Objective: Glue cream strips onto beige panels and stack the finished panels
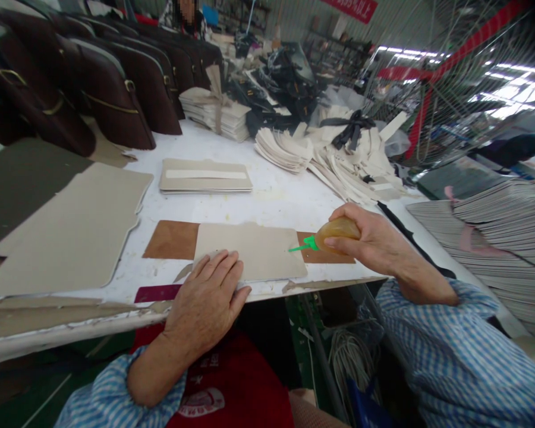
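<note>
My right hand [368, 238] is wrapped round a squeeze bottle [339, 232] with amber contents and a green nozzle. The nozzle tip points left, at the right end of a beige panel [254, 246] lying flat on the white table. Brown strips show out from under the panel, one on the left [172, 239] and one on the right. My left hand [214, 285] lies flat with fingers stretched over the panel's lower left part. A maroon strip [157, 293] sits by the table edge, left of that hand.
Behind the panel lies a small stack of beige pieces [205, 176] with a white strip on top. Large beige sheets [80, 232] lie at left, below dark brown bags [111, 89]. Fabric bundles [285, 148] fill the back; a fan [432, 77] and stacked sheets [508, 238] stand at right.
</note>
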A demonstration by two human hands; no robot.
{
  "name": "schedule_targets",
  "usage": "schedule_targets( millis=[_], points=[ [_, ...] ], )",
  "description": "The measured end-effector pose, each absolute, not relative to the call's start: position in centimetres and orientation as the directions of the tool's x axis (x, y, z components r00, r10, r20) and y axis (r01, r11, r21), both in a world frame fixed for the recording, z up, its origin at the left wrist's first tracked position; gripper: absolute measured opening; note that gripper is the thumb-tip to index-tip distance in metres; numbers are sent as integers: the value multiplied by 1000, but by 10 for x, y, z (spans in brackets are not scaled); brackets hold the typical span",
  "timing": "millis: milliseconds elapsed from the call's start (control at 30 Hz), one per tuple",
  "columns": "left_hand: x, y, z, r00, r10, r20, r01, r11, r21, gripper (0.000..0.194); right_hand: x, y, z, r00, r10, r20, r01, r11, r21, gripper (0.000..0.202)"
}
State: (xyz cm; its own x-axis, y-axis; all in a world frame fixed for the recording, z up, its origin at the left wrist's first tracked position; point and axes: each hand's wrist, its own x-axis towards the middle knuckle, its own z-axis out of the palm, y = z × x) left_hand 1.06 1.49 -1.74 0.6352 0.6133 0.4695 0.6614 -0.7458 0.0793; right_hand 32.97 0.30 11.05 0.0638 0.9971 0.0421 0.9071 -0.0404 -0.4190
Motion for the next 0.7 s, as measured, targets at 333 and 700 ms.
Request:
schedule_targets(
  millis=[333,700],
  points=[
    [11,15,-17,633,617,467,660,-746,90,39,324,7,104,24,999,39,869,-1,-495,38],
    [11,15,-16,638,620,457,666,-742,78,41,323,8,110,60,994,90,921,-20,-390,36]
  ],
)
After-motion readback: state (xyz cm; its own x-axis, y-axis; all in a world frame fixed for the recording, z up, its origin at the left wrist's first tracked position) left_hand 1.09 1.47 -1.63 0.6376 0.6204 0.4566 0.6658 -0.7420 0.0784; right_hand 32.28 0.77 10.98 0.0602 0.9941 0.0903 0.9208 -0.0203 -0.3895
